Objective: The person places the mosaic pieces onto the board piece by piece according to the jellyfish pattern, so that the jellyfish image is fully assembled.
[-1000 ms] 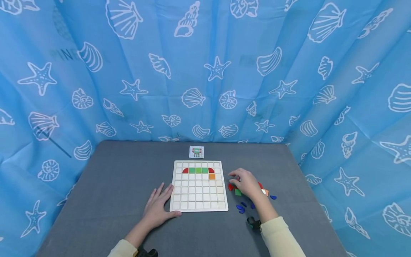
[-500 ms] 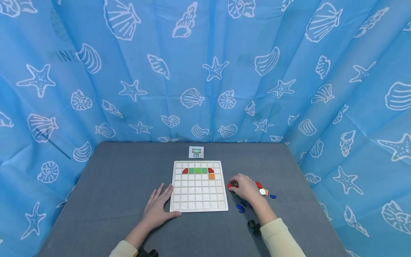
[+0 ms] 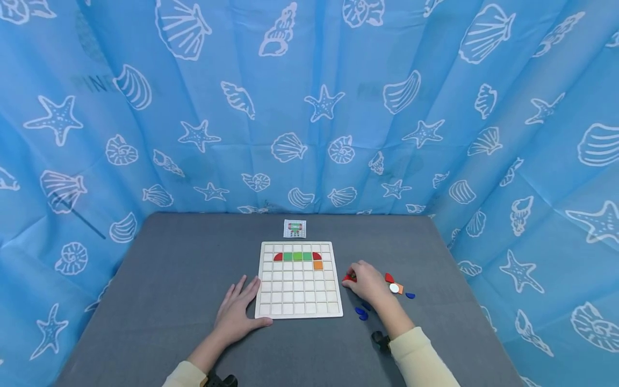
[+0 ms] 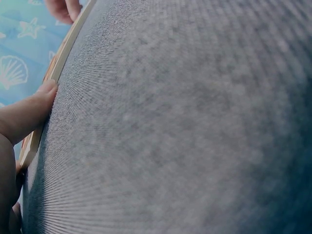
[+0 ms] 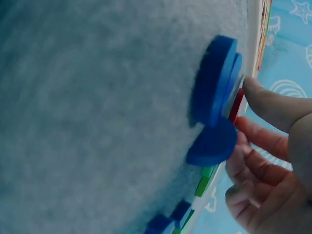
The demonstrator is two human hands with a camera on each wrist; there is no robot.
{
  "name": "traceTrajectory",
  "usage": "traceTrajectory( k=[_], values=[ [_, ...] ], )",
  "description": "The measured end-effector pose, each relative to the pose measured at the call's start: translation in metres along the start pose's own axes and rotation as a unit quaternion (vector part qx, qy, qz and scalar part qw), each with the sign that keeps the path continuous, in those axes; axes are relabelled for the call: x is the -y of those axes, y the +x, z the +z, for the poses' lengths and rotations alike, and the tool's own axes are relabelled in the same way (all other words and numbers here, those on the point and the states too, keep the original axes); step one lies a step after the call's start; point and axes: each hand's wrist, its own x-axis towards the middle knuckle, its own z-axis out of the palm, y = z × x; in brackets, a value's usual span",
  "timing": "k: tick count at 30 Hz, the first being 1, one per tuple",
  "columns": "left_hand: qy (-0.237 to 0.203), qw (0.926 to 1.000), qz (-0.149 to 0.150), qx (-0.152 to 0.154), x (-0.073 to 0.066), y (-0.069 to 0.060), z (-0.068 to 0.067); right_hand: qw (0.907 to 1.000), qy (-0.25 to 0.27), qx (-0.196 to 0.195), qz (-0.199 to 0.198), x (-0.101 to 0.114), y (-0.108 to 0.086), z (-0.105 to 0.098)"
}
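Note:
My left hand [image 3: 237,312] lies at the left side of a white grid board [image 3: 299,312], its fingers spread. Its thumb [image 4: 34,109] touches the near edge, and a fingertip reaches the left edge. On the board sit two red quarter-round pieces [image 3: 278,257], a row of green squares [image 3: 297,256] between them, and an orange square [image 3: 317,265] under the right end. Right of the board, my right hand [image 3: 367,282] pinches a red piece [image 5: 237,105] between thumb and forefinger, low over the table. The hand hides part of that piece.
Blue half-round pieces [image 3: 361,312] lie below the right hand. Beyond it are another red piece [image 3: 389,278], a white disc [image 3: 394,288], an orange piece [image 3: 400,289] and a blue one [image 3: 410,295]. A small pattern card [image 3: 295,228] lies behind the board.
My right hand has come down onto the loose pieces, and its thumb and forefinger have closed on a red one. The left hand stays in place at the board.

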Motion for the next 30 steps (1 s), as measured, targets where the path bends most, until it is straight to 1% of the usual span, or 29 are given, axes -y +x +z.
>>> traceTrajectory(
  k=[3,5,8,13,19,22,25,30],
  values=[
    [-0.001,1.0000,0.001,-0.001,0.000,0.000,0.000,0.9998,-0.017,0.004,0.014,0.003,0.001,0.001],
    [-0.002,1.0000,0.003,-0.003,0.001,-0.001,0.000,0.9997,-0.020,0.000,0.015,0.004,0.002,0.003],
    [-0.003,1.0000,0.005,-0.004,0.001,-0.001,0.000,0.9996,-0.024,-0.010,0.005,0.003,0.002,0.004],
    [0.001,1.0000,0.006,-0.004,0.002,-0.001,-0.001,0.9989,-0.032,-0.024,-0.026,0.002,0.000,0.005],
    [0.003,0.9999,0.009,-0.010,0.001,-0.001,-0.001,0.9981,0.002,-0.038,-0.049,0.005,-0.001,0.003],
    [0.005,0.9999,0.011,-0.011,0.001,-0.002,-0.001,0.9960,0.028,-0.047,-0.070,0.009,-0.002,-0.001],
    [0.009,0.9998,0.011,-0.012,0.001,-0.002,0.000,0.9932,0.053,-0.047,-0.092,0.016,-0.001,-0.004],
    [0.010,0.9997,0.016,-0.018,0.000,-0.001,0.000,0.9913,0.061,-0.039,-0.110,0.027,0.002,-0.006]
  ],
)
